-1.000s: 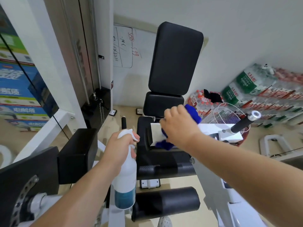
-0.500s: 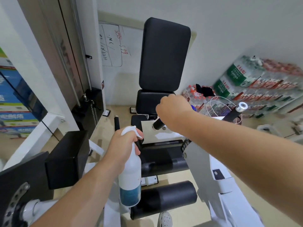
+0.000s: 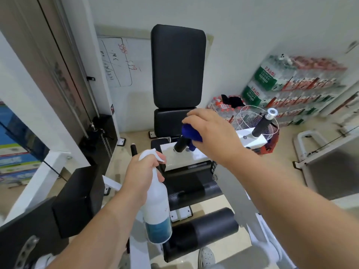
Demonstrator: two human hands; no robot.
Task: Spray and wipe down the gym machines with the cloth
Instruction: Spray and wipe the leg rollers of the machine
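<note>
Head view: wipe step in hand. Right hand (image 3: 211, 134) fingers clamped on the blue cloth (image 3: 191, 133), pressed over the near black handle grip (image 3: 180, 145) mid-machine. Left hand (image 3: 143, 171) wrapped around the spray bottle (image 3: 157, 210), held near. Next likely: rub along the grip, then the far-right handle (image 3: 262, 125).

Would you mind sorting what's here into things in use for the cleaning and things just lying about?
In use: cloth in right hand, spray bottle in left hand, near grip, backrest.
Lying about: whiteboard, water packs, wire basket.
</note>
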